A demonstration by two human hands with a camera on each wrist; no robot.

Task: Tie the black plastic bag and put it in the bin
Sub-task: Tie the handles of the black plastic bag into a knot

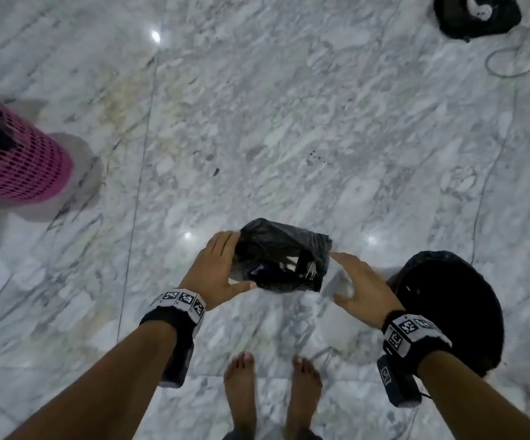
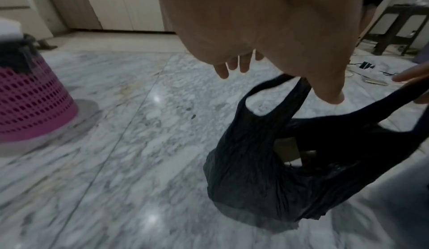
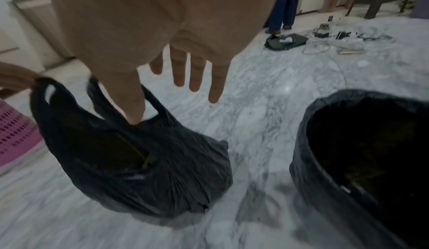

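1. Black plastic bag [image 1: 281, 255] stands on the marble floor [image 1: 289, 122] in front of my feet, mouth open, its two handle loops [image 2: 260, 95] upright and untied; contents dark, not identifiable.
2. Left hand [image 1: 217, 268] is at the bag's left side; fingers straight and spread in the wrist view, thumb down by the near loop; whether the thumb hooks the loop, I cannot tell.
3. Right hand [image 1: 360, 289] is at the bag's right side, fingers straight; thumb tip [image 3: 135, 117] touches the bag's rim between the loops; no closed grasp seen.
4. Bin [image 1: 450, 309], lined in black, stands just beside the bag on my right, mouth open; pink mesh basket [image 1: 19, 163] well apart on the left.
5. Step in hand, as I judge: take one loop in each hand; gather each into a strand; pull both upward so the mouth closes over the contents before crossing.
6. Cross, tuck, pull snug; thin plastic, so draw steadily rather than jerk; second knot for security.
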